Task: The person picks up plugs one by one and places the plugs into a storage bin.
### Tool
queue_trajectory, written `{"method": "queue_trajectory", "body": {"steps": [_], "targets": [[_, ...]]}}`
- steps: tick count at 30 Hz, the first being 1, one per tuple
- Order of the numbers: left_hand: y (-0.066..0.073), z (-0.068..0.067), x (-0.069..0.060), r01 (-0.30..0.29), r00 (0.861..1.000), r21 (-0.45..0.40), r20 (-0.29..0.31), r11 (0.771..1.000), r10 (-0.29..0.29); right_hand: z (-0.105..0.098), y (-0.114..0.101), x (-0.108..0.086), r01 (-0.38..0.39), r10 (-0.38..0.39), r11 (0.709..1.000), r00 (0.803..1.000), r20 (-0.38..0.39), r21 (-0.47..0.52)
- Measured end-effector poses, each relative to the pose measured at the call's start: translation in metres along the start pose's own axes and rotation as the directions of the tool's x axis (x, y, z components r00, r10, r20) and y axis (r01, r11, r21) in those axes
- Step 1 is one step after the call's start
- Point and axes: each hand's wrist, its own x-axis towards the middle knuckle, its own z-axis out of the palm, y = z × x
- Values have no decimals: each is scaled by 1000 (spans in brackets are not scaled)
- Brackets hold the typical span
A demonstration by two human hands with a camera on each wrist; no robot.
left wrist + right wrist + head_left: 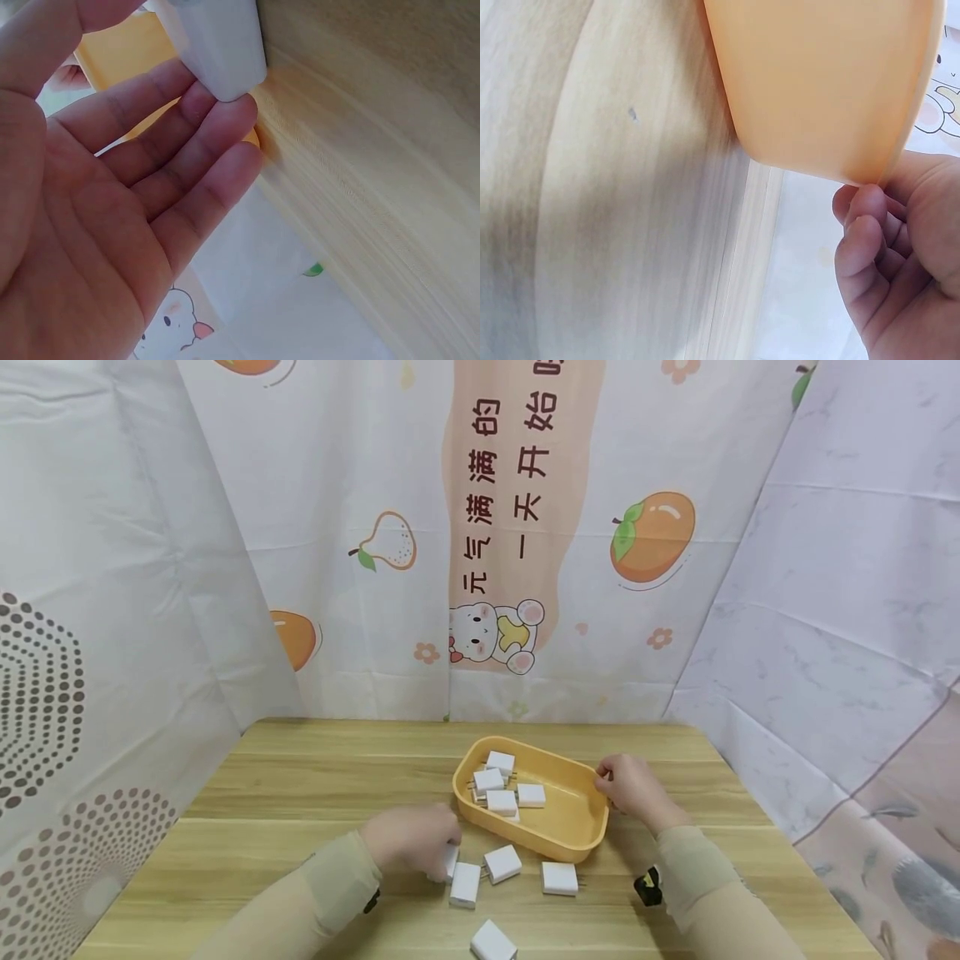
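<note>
My left hand (416, 839) is over the table in front of the yellow tray's left end, its fingers on a white plug adapter (452, 862). The left wrist view shows that white adapter (217, 49) at the fingertips of the curved left hand (112, 180); the thumb's contact is out of frame. With thumb and fingers my right hand (633, 789) pinches the rim of the tray (592, 839) at its right end. Up close, the right hand (907, 255) has the tray's corner (817, 97) between its fingertips. Several white adapters (501, 802) lie in the tray's left half.
In front of the tray, more white adapters lie on the wooden table (300, 777): one upright in view (465, 885), one tilted (502, 864), one farther right (559, 878) and one near the front (493, 941). A printed curtain (375, 635) hangs behind the table.
</note>
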Motion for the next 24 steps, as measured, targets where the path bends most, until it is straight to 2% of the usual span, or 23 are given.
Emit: {"method": "queue_trajectory", "body": {"steps": [6, 13, 20, 24], "targets": [[-6, -5, -1, -28, 999, -37, -33, 999, 26, -1, -1, 0, 3, -3, 1000, 1000, -4, -2], [-10, -18, -5, -77, 993, -96, -92, 992, 68, 0, -1, -1, -8, 8, 1000, 1000, 5, 4], [-14, -28, -8, -143, 970, -101, -212, 985, 119, 0, 0, -1, 11, -11, 1000, 1000, 0, 2], [-15, -36, -12, -136, 965, -119, -241, 984, 104, 0, -1, -1, 4, -4, 1000, 1000, 1, 10]]}}
